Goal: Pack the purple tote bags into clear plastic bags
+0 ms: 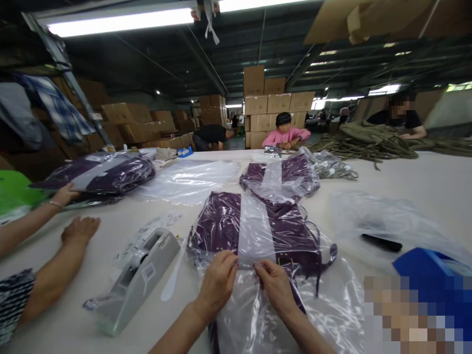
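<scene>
In front of me lies a folded dark purple fabric item [217, 221] with straps, inside a clear plastic bag [332, 300]. A pale band [256, 231] runs down its middle. My left hand [219, 278] is closed in a pinch on the bag's plastic at the item's near edge. Just to its right, my right hand [275, 285] pinches the same plastic, fingertips together. A short gap separates the two hands. Loose plastic spreads toward me beneath my wrists. Behind it rests another purple bagged item [291, 177], touching or overlapping the first.
Left of my hands stand a grey tape dispenser [140, 280] and a white flat strip [173, 275]. A co-worker's hands are at far left, one on stacked purple packages [99, 172]. Clear bags [195, 177] lie behind; a black object [381, 242] and blue object [424, 265] sit right.
</scene>
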Demonstrator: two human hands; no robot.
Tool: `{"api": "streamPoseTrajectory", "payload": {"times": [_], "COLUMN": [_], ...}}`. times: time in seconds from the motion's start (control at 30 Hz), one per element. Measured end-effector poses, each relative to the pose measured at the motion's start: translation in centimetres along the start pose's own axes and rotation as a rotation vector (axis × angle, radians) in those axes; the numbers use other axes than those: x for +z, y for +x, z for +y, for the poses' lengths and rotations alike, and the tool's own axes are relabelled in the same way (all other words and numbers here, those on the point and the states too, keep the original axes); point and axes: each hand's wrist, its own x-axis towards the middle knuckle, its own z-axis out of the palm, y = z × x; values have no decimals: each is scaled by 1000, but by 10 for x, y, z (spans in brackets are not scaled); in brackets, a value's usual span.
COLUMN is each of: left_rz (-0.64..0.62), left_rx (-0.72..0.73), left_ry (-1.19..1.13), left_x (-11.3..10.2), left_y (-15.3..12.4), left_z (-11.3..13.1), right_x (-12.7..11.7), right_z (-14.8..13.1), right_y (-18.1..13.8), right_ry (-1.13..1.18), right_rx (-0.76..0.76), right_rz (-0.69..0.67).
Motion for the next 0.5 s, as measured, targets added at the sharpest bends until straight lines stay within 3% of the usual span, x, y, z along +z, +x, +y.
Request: {"api": "streamPoseTrajectory", "payload": {"times": [0.07,0.17,0.33,0.5], "left_rz": [-11,-148,-302,-311], "left_rx": [278,491,481,418], "left_ry": [216,404,592,637], "left_x": [4,16,34,40], "left_y": [-8,-17,-15,-14], "left_z": [-15,-29,-31,-25], "right_x": [-5,-10,-8,-7], "right_z": [0,-2,1,-6], "right_y": [8,15,20,23], "right_ry": [-231,-386,-539,-638], "right_rx": [-77,-102,-118,-56], "right_rz": [34,85,117,160]}}
